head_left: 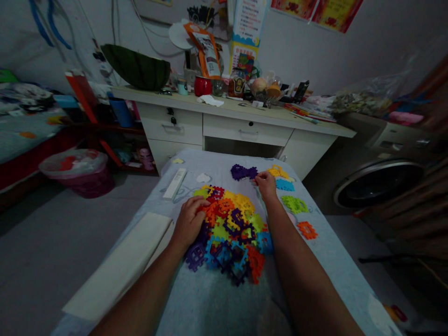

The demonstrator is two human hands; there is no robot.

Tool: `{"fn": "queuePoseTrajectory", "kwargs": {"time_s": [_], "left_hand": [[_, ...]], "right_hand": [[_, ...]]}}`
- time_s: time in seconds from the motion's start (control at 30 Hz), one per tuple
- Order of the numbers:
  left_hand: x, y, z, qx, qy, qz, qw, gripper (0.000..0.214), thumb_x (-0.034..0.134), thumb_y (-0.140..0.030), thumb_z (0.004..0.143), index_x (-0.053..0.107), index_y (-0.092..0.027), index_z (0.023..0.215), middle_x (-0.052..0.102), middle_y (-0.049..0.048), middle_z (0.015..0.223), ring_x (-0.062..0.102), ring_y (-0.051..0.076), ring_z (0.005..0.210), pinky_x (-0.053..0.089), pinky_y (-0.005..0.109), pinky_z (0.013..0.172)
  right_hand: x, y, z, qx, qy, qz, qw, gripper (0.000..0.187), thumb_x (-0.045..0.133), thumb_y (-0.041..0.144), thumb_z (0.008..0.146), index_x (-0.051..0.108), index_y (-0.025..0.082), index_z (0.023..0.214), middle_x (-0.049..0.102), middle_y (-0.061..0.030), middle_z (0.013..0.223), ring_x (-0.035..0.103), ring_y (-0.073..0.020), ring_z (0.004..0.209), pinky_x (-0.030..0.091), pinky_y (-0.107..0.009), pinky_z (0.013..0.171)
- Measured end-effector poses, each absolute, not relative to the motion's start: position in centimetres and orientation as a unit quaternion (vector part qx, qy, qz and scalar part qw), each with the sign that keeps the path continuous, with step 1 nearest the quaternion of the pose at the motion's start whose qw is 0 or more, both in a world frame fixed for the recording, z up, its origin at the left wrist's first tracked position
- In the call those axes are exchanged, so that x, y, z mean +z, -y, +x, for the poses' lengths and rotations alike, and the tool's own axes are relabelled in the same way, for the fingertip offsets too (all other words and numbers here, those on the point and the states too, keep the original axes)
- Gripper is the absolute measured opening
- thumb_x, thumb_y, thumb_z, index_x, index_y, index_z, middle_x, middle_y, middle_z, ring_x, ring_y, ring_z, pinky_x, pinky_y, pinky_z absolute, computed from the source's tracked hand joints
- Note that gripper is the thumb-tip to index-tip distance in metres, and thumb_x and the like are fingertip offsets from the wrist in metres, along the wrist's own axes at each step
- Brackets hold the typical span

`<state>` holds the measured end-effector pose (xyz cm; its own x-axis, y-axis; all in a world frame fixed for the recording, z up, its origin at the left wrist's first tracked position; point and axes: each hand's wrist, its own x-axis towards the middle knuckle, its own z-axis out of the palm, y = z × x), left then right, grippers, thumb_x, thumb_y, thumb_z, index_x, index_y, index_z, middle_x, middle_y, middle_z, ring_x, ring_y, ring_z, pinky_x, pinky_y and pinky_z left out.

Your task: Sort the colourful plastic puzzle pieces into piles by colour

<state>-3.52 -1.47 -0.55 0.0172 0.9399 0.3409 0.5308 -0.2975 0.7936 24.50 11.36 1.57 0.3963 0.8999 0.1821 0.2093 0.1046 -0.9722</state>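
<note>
A heap of interlocking plastic building tiles (220, 228) in purple, orange, yellow, green, red and blue lies on the cloth-covered surface. My left hand (191, 219) is at the heap's left edge, fingers bent together, their tips on an orange tile (210, 212). Beyond the heap, my right hand (266, 183) pinches the right end of a purple tile group (242, 172). To its right lie yellow tiles (278, 171) and a blue tile (284, 185). Nearer me on that side are green tiles (294, 204) and an orange tile (307, 230).
A long white box (122, 266) and a small white strip (175, 184) lie on the left of the cloth (224, 308). Behind stands a white drawer desk (245, 128) bearing a cut watermelon (136, 67) and jars. A washing machine (374, 163) is right, a lined bin (79, 172) left.
</note>
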Motion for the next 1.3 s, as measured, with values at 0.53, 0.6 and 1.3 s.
{"fn": "queuePoseTrajectory", "kwargs": {"time_s": [0.53,0.6,1.3], "left_hand": [[-0.4,1.5,-3.6,0.43,-0.548,0.676,0.242,0.031,0.045,-0.023,0.079,0.069,-0.022,0.098,0.059,0.0065,0.122,0.051,0.026,0.121,0.036,0.047,0.109],[-0.4,1.5,-3.6,0.43,-0.547,0.676,0.242,0.03,0.045,-0.023,0.079,0.069,-0.022,0.098,0.059,0.0068,0.122,0.051,0.026,0.121,0.036,0.047,0.109],[0.0,1.6,-3.5,0.424,-0.545,0.684,0.234,0.029,0.046,-0.023,0.078,0.069,-0.022,0.095,0.062,0.0058,0.118,0.054,0.025,0.117,0.039,0.046,0.107]], "right_hand": [[0.4,-11.8,23.9,0.245,0.647,-0.589,0.418,0.02,0.059,0.022,0.072,0.07,0.019,0.089,0.073,-0.0041,0.092,0.066,-0.0187,0.087,0.051,-0.033,0.085],[1.0,-11.6,24.1,0.242,0.66,-0.584,0.406,0.02,0.06,0.021,0.073,0.071,0.019,0.09,0.073,-0.004,0.092,0.065,-0.0184,0.087,0.05,-0.032,0.085],[4.4,-9.0,23.1,0.349,0.755,-0.518,0.2,0.015,0.055,0.014,0.061,0.07,0.017,0.065,0.057,0.0054,0.052,0.047,-0.0091,0.05,0.031,-0.021,0.051]]}}
